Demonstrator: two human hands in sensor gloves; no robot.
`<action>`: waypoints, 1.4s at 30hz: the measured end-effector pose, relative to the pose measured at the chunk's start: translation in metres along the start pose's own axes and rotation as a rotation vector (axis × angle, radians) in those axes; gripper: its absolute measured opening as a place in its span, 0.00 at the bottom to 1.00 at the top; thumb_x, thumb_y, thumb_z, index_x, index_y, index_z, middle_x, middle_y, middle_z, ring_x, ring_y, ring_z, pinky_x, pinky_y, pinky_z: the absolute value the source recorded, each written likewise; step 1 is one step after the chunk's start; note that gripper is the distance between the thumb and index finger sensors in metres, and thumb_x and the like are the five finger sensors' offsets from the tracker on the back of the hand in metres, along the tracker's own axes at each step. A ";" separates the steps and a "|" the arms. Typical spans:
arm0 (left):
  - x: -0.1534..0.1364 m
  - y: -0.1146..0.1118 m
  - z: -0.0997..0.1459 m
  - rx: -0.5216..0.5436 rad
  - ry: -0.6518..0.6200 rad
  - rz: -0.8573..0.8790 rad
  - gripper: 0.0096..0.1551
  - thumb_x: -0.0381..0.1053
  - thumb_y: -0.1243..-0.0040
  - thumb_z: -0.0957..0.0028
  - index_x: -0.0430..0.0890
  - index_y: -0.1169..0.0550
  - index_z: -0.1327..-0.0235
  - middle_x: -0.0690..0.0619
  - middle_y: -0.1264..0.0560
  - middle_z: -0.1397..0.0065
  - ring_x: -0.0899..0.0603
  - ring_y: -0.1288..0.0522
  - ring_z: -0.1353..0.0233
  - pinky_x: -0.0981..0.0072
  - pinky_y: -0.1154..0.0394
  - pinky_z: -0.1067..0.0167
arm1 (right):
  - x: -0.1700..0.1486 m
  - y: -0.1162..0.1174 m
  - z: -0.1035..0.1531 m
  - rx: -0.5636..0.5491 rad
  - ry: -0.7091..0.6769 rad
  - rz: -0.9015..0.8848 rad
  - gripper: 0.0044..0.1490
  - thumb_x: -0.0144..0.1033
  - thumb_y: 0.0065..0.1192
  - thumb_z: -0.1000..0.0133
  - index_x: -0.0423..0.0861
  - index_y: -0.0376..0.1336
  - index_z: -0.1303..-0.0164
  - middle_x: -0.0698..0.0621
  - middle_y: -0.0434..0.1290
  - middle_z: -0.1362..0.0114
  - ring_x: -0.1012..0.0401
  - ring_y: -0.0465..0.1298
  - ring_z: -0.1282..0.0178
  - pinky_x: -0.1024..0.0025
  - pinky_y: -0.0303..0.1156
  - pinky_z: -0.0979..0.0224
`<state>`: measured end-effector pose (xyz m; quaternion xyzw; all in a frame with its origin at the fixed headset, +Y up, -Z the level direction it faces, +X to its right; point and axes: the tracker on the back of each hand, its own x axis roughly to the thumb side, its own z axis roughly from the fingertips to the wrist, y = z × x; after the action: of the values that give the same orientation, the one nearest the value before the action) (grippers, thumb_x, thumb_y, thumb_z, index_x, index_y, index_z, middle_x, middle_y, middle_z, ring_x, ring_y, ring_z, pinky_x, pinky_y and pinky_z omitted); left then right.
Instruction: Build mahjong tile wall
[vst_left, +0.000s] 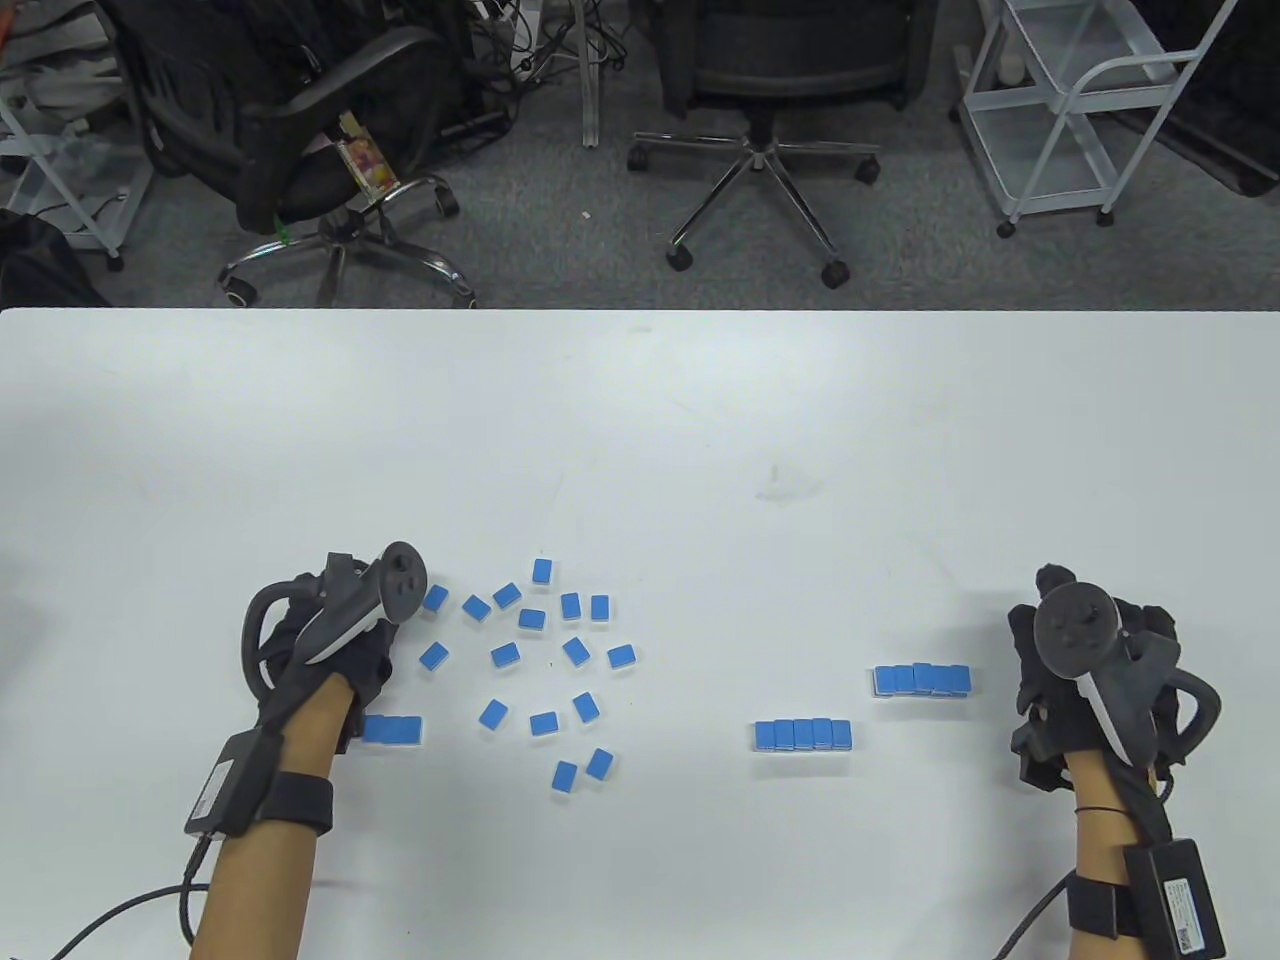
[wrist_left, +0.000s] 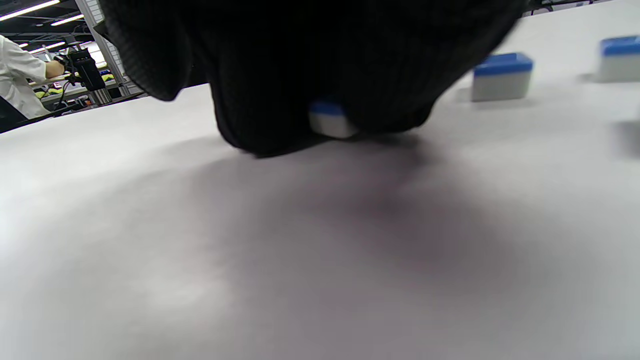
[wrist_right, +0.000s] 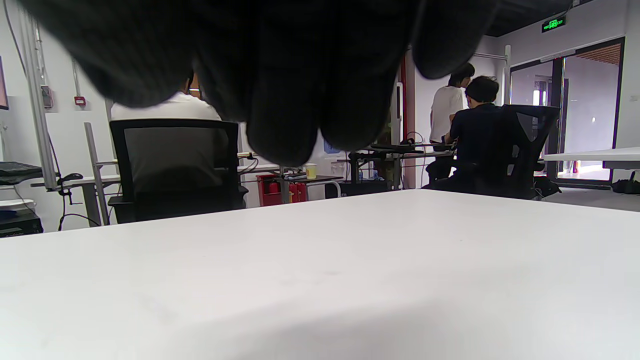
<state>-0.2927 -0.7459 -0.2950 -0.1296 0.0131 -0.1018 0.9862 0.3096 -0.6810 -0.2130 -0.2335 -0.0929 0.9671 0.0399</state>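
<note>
Several blue-backed mahjong tiles (vst_left: 545, 660) lie scattered at centre-left of the white table (vst_left: 640, 430). My left hand (vst_left: 365, 655) rests at their left edge. In the left wrist view its gloved fingers (wrist_left: 280, 100) close around one tile (wrist_left: 327, 119) that sits on the table. A short row of tiles (vst_left: 392, 729) lies by my left wrist. A row of several tiles (vst_left: 803, 734) and a second row (vst_left: 922, 680) lie on the right. My right hand (vst_left: 1060, 655) is just right of the second row. Its fingers (wrist_right: 285, 125) hang empty above the table.
Two more loose tiles (wrist_left: 501, 75) (wrist_left: 619, 59) stand close to my left fingers. Office chairs (vst_left: 770, 90) and a white rack (vst_left: 1070, 110) stand beyond the table's far edge. Cables run from both wrists off the near edge.
</note>
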 end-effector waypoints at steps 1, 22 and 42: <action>-0.004 0.000 0.004 -0.020 -0.010 0.014 0.29 0.54 0.35 0.50 0.56 0.23 0.32 0.51 0.22 0.32 0.45 0.17 0.39 0.38 0.29 0.24 | 0.000 0.000 0.000 0.002 -0.001 0.000 0.36 0.52 0.64 0.59 0.54 0.66 0.40 0.54 0.80 0.38 0.52 0.76 0.30 0.40 0.59 0.18; -0.042 -0.018 0.067 -0.140 -0.172 0.177 0.23 0.55 0.35 0.49 0.55 0.20 0.39 0.52 0.18 0.42 0.47 0.14 0.49 0.43 0.25 0.30 | 0.003 0.005 0.003 0.015 -0.020 0.028 0.35 0.53 0.64 0.59 0.53 0.67 0.40 0.54 0.80 0.39 0.52 0.76 0.31 0.40 0.59 0.19; -0.039 -0.019 0.068 -0.104 -0.204 0.147 0.22 0.54 0.34 0.49 0.55 0.19 0.41 0.54 0.16 0.44 0.48 0.12 0.50 0.45 0.25 0.29 | 0.004 0.006 0.004 0.028 -0.021 0.044 0.35 0.53 0.64 0.59 0.53 0.67 0.40 0.54 0.80 0.38 0.52 0.76 0.31 0.40 0.59 0.19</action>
<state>-0.3311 -0.7383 -0.2242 -0.1889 -0.0724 -0.0148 0.9792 0.3041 -0.6866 -0.2125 -0.2246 -0.0745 0.9714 0.0208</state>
